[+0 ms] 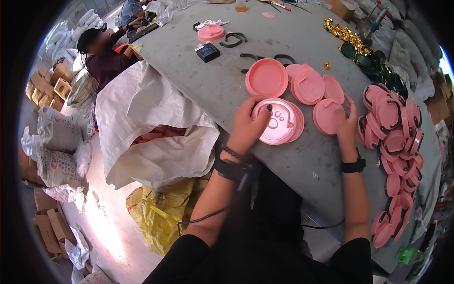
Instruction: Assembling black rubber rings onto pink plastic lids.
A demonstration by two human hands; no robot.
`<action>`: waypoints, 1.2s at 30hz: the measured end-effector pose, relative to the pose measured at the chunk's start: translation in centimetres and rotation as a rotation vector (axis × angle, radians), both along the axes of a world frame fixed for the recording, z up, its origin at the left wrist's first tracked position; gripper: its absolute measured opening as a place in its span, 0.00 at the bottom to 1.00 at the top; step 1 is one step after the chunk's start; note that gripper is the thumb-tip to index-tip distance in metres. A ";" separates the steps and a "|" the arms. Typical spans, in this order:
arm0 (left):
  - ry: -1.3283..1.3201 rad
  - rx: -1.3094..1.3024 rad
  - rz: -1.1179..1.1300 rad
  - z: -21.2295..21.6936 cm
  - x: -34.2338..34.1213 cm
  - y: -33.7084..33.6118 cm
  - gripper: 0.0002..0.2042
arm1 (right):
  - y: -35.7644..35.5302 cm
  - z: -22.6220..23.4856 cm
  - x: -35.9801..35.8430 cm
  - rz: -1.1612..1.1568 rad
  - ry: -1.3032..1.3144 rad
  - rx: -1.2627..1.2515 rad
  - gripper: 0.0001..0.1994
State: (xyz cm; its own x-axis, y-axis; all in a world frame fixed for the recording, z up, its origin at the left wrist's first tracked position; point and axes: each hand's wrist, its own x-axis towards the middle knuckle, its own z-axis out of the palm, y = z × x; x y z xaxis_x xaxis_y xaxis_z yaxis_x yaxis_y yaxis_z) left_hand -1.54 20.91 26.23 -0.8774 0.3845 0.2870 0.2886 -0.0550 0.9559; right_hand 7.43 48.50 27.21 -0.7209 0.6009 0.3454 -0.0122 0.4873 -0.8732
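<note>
Pink lid stack (280,124) in curled left fingers (263,122), right fingers (352,110) bent around another lid (324,117)

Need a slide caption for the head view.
Left hand on stacked round pink parts, right hand on another round part, at a gray table with a pile of dark-strapped pink parts.

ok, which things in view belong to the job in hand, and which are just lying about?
Likely the job:
- paw-marked pink disc in left hand
- second pink disc touched by right hand
- strapped pink discs

Likely just lying about:
- dark box
- golden pieces
- dark green discs
</note>
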 end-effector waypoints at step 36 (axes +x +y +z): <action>-0.572 1.315 0.010 -1.3 -2.3 -2.7 0.16 | -18.8 7.2 -27.7 0.676 -1.086 1.246 0.13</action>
